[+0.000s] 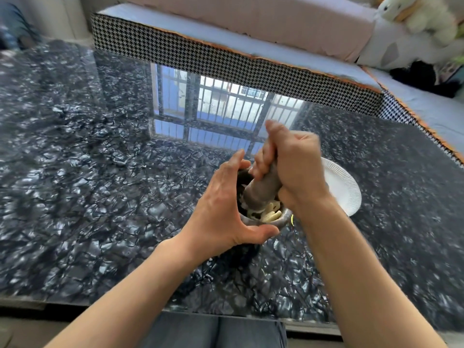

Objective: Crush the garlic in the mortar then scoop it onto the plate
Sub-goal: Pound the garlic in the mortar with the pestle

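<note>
Head view: no readable text. Mortar (pixel 281 220) holds garlic (pixel 271 214); right hand (pixel 296 169) grips pestle (pixel 263 188), left hand (pixel 223 207) cups mortar. Plate (pixel 344 189) beside, on desk (pixel 100 172).

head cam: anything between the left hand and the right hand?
Yes. In the head view the pestle stands between the left hand and right hand, its end down in the mortar on the garlic.

1. The tabletop (pixel 100 159) is glossy black marble-look stuff with pale veins all over, shiny enough to mirror a barred window.
2. A dark stone mortar (pixel 282 222) sits on it near the front middle.
3. A white ridged plate (pixel 344 187) lies flat just right of the mortar and a bit further back.
</note>
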Available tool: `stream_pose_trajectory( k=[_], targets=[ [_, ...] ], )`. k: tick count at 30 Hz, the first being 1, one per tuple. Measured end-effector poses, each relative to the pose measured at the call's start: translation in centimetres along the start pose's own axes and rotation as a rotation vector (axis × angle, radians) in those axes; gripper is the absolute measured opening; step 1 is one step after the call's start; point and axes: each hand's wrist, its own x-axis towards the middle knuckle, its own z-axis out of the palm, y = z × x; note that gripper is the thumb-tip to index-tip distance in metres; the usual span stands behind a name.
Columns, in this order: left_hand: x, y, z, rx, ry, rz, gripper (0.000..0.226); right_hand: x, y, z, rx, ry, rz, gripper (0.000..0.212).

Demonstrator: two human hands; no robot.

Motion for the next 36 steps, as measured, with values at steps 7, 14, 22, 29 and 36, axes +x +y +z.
stream_pose_trajectory(
  k=[7, 14, 22, 29, 36],
  targets=[
    [0.1, 0.1, 0.1, -0.001, -0.005, -0.004, 0.120, -0.1, 1.0, 0.4, -0.239, -0.077, 0.038, 0.065],
    [0.0, 0.1, 0.1, 0.027, -0.012, 0.016, 0.120, 0.5, -1.6, -0.5, -0.016, -0.061, -0.040, 0.064],
    [0.1, -0.1, 0.2, 0.020, -0.006, 0.020, 0.119, -0.2, 0.5, -0.7, -0.027, -0.036, 0.038, 0.064],
    [0.1, -0.3, 0.2, 0.031, 0.007, 0.032, 0.117, -0.3, 2.1, 0.0, -0.062, -0.030, -0.022, 0.066],
    [0.1, -0.4, 0.2, 0.036, -0.005, 0.022, 0.117, -0.3, 0.9, -0.4, 0.025, 0.030, -0.103, 0.064]
  ],
)
